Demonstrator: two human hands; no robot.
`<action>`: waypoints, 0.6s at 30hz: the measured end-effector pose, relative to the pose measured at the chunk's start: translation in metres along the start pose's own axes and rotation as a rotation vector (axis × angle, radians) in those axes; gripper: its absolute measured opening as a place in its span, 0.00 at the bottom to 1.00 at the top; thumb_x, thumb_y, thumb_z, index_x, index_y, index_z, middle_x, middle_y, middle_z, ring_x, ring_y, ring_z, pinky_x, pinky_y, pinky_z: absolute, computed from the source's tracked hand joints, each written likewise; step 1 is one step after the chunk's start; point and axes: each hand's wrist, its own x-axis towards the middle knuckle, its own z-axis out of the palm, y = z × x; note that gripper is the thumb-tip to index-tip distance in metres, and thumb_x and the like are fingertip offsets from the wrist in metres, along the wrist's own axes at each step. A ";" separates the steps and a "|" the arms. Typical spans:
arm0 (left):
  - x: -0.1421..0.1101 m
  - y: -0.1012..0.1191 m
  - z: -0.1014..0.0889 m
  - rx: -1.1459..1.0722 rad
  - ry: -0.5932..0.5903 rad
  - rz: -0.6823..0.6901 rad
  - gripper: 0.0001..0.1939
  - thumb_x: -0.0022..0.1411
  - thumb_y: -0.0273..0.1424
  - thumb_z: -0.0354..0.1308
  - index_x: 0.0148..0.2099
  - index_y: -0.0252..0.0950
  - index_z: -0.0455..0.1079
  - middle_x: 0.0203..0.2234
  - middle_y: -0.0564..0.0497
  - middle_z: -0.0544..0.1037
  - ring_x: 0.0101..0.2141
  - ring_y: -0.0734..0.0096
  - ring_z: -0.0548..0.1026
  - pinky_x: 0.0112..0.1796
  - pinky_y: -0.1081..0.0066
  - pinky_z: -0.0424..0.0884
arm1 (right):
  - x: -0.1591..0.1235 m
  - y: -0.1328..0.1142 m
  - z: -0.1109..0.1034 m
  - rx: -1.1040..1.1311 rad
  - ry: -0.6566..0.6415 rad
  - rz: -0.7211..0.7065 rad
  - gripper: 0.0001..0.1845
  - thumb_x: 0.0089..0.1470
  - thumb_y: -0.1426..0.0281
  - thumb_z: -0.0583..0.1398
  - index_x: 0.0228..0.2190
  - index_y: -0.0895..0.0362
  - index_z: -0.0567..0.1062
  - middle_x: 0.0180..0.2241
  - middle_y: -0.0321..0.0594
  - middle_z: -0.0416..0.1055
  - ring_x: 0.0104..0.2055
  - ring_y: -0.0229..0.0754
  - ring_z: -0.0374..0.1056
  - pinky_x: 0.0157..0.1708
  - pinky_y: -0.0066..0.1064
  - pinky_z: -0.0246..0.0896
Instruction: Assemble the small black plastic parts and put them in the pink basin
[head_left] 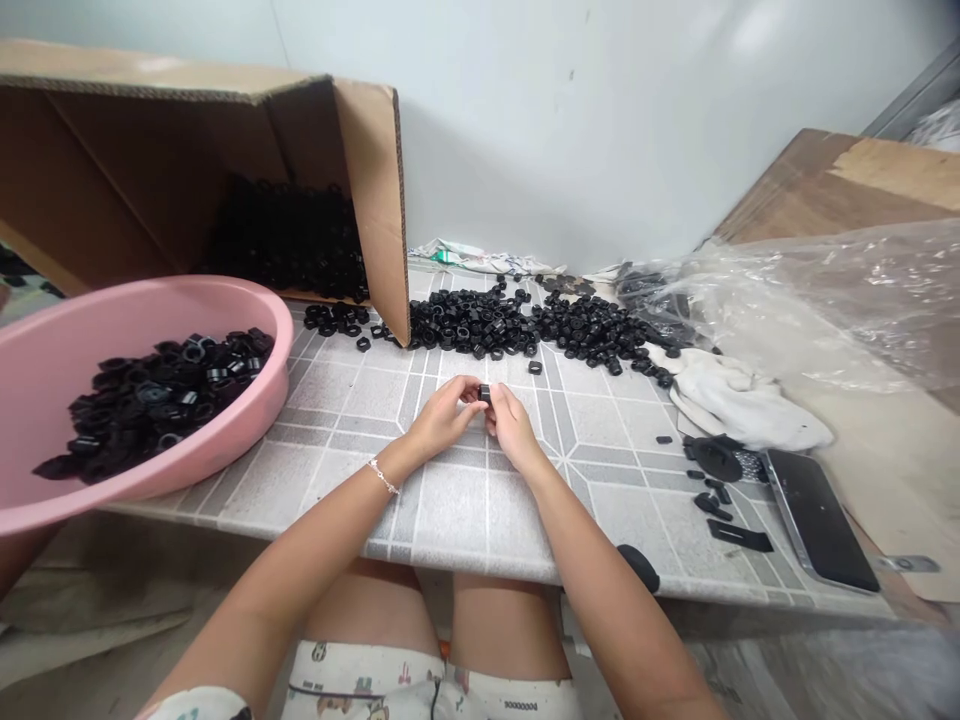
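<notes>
Handwork with small black ring-shaped parts, seen from above; positions are given relative to the pink plastic basin (45, 370). To the right of the basin, over the counter with its grey-and-white patterned covering (450, 505), the left hand (446, 420) and the right hand (511, 425) meet, fingertips pinched from both sides on one small glossy black ring-shaped part (484, 393). The fingers cover much of it, so what is being done to it cannot be told.

Within the basin lies a pile of similar black parts (161, 395). Behind the basin, a brown cardboard box (375, 180) on its side holds a further dark mass (292, 240). Beyond the hands, to the right of the basin, a loose heap of black rings (469, 325) spreads along the counter.

Progress, as judged: the work appears well short of complete, with one part in hand and many lying loose. Which pile, if any, is finished cannot be determined, since the parts look alike.
</notes>
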 end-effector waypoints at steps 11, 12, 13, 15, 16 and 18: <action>0.021 0.030 -0.127 -1.159 0.647 0.232 0.15 0.70 0.37 0.44 0.40 0.43 0.72 0.35 0.56 0.80 0.39 0.80 0.76 0.43 0.77 0.68 | 0.009 0.001 -0.007 0.167 0.145 0.007 0.17 0.57 0.54 0.52 0.29 0.54 0.65 0.22 0.30 0.60 0.20 0.33 0.57 0.23 0.27 0.55; 0.020 0.029 -0.135 -1.196 0.671 0.251 0.16 0.71 0.37 0.43 0.39 0.43 0.72 0.34 0.56 0.80 0.38 0.81 0.77 0.43 0.78 0.68 | 0.009 0.001 -0.007 0.166 0.156 0.005 0.16 0.57 0.54 0.52 0.28 0.54 0.65 0.22 0.30 0.59 0.20 0.33 0.56 0.23 0.27 0.55; 0.020 0.028 -0.140 -1.223 0.682 0.252 0.16 0.71 0.37 0.43 0.39 0.43 0.72 0.33 0.56 0.80 0.36 0.81 0.77 0.43 0.78 0.68 | 0.009 0.001 -0.007 0.165 0.158 0.007 0.16 0.57 0.55 0.52 0.28 0.54 0.65 0.21 0.30 0.59 0.20 0.33 0.57 0.23 0.27 0.54; 0.021 0.023 -0.141 -1.262 0.688 0.204 0.16 0.71 0.36 0.44 0.38 0.41 0.72 0.30 0.56 0.80 0.33 0.81 0.76 0.41 0.78 0.69 | 0.009 0.001 -0.007 0.160 0.158 0.015 0.15 0.56 0.55 0.53 0.28 0.54 0.65 0.22 0.30 0.60 0.20 0.33 0.57 0.22 0.27 0.54; 0.022 0.020 -0.138 -1.269 0.688 0.157 0.15 0.70 0.35 0.45 0.37 0.40 0.71 0.28 0.56 0.79 0.30 0.82 0.76 0.40 0.78 0.69 | 0.009 0.001 -0.008 0.155 0.159 0.018 0.15 0.56 0.55 0.53 0.28 0.54 0.65 0.22 0.30 0.60 0.20 0.33 0.57 0.22 0.27 0.54; 0.026 0.014 -0.127 -1.239 0.686 0.041 0.10 0.68 0.31 0.49 0.36 0.38 0.71 0.24 0.56 0.77 0.26 0.83 0.73 0.36 0.79 0.69 | 0.009 0.003 -0.010 0.132 0.168 0.019 0.14 0.55 0.56 0.53 0.28 0.54 0.65 0.22 0.30 0.60 0.21 0.33 0.57 0.23 0.26 0.55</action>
